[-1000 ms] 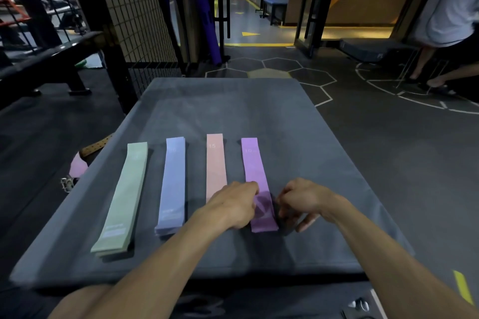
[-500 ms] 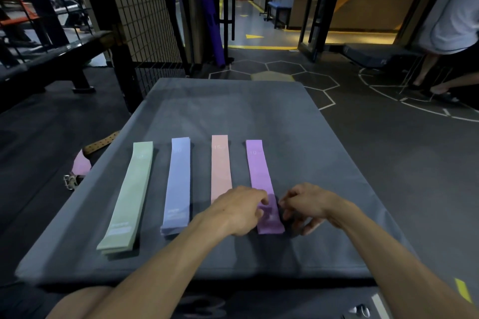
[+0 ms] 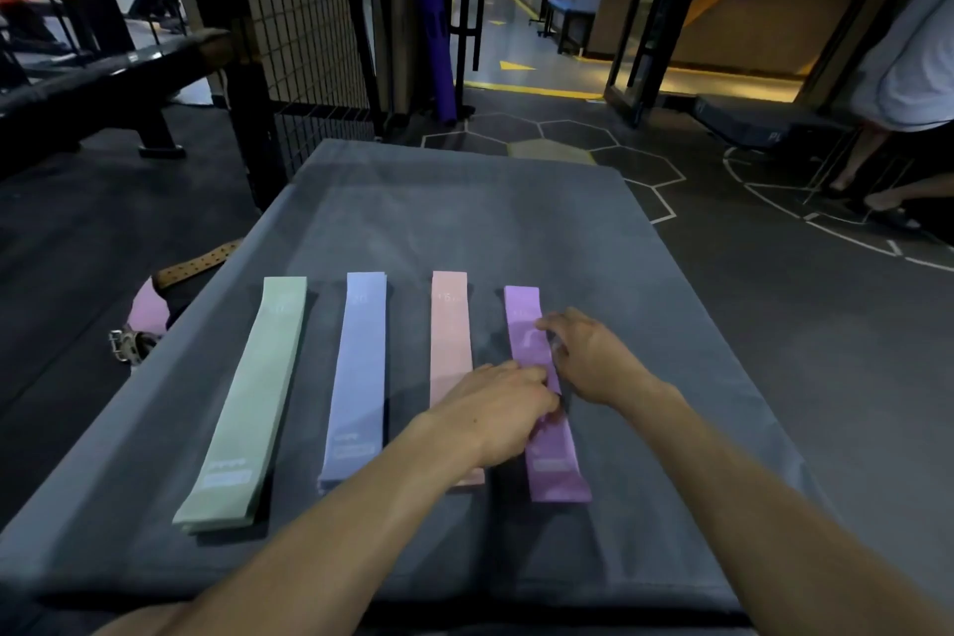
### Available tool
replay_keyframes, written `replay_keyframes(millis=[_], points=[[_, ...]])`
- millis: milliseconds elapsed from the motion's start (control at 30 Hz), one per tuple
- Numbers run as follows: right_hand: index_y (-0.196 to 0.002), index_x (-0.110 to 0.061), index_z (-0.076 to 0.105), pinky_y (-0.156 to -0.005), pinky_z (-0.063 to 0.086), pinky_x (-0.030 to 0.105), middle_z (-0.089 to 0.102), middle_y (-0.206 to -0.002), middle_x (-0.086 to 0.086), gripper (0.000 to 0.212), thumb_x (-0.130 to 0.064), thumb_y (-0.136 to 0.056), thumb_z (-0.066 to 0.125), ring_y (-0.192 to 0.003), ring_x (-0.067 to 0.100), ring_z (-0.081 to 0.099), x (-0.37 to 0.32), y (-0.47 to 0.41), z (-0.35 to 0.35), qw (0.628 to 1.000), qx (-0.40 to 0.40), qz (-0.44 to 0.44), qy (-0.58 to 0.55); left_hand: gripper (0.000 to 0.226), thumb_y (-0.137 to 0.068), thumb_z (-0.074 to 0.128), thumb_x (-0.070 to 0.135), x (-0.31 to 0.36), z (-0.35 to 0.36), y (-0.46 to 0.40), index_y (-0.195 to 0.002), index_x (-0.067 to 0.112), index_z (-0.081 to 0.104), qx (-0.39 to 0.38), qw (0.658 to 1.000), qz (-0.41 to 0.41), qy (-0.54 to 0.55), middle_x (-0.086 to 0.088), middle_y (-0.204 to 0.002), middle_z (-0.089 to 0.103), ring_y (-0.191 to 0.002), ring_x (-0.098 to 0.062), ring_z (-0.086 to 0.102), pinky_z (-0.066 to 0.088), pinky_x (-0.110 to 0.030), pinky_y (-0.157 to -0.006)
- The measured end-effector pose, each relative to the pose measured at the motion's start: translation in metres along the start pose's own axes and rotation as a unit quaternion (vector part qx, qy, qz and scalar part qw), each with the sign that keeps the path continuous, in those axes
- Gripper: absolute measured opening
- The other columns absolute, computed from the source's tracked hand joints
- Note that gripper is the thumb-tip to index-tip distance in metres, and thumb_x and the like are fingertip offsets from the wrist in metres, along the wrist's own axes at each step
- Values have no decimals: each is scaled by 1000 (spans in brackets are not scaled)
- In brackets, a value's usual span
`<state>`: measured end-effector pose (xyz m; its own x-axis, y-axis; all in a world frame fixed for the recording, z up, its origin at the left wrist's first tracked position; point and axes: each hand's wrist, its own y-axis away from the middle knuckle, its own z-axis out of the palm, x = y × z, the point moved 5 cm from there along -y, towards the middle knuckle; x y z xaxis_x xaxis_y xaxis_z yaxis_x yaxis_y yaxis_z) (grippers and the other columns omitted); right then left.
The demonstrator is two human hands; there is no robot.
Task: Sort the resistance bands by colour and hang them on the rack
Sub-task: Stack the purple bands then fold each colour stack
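The right hand (image 3: 588, 356) is sliding farther up the purple band (image 3: 555, 455), fingers touching it; the left hand (image 3: 501, 408) is pinching its middle. Green (image 3: 242, 408), blue (image 3: 359, 377), pink (image 3: 448, 336) and purple are lying sorted on the surface (image 3: 464, 212); hanging remains.

Four flat bands are lying side by side near the mat's (image 3: 464, 201) front edge: green (image 3: 248, 398), blue (image 3: 359, 377), pink (image 3: 449, 336), purple (image 3: 555, 460) rightmost.
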<state>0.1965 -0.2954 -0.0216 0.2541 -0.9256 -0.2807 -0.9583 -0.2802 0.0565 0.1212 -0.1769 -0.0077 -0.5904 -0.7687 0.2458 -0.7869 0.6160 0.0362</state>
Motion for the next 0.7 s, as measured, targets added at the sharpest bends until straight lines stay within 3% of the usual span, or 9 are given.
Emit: replay_keyframes(millis=[100,200,333,567,700], points=[[-137,-4,56,-112,31,36,53,-145,18,60,-17,-84,34,-133,34,49,-1,-32,15,998,-19,-22,50,40,-93,59,5,-7,-2,-3,-127,25,66,-4,1000,2,30,0,-119,62,-109,-24,56,44,-34,-86],[-131,-8,59,-108,35,34,57,-138,14,45,-5,-89,45,-126,34,53,3,-56,21,997,-11,-15,72,44,-91,59,1,-12,-4,-4,-127,25,66,-15,999,-3,46,0,-119,64,-109,-24,59,47,-35,-88],[-131,-9,60,-103,40,33,60,-131,15,44,2,-91,46,-118,34,56,4,-75,14,999,1,-5,49,40,-91,58,0,-20,-4,-3,-122,23,67,-14,997,-17,77,-1,-117,66,-103,-25,61,48,-32,-83],[-121,-10,68,-99,45,37,64,-125,12,29,-10,-100,48,-114,33,60,0,-94,-2,999,9,-15,47,47,-84,60,-7,-26,-5,1,-120,22,67,-5,997,-1,77,0,-117,66,-106,-25,60,51,-39,-88],[-114,-20,71,-94,51,38,65,-122,5,25,-18,-94,55,-109,31,62,-2,-104,-9,998,12,-11,62,40,-88,60,-2,-25,-3,3,-121,20,66,-5,997,3,77,-4,-123,64,-110,-28,60,52,-42,-92]])
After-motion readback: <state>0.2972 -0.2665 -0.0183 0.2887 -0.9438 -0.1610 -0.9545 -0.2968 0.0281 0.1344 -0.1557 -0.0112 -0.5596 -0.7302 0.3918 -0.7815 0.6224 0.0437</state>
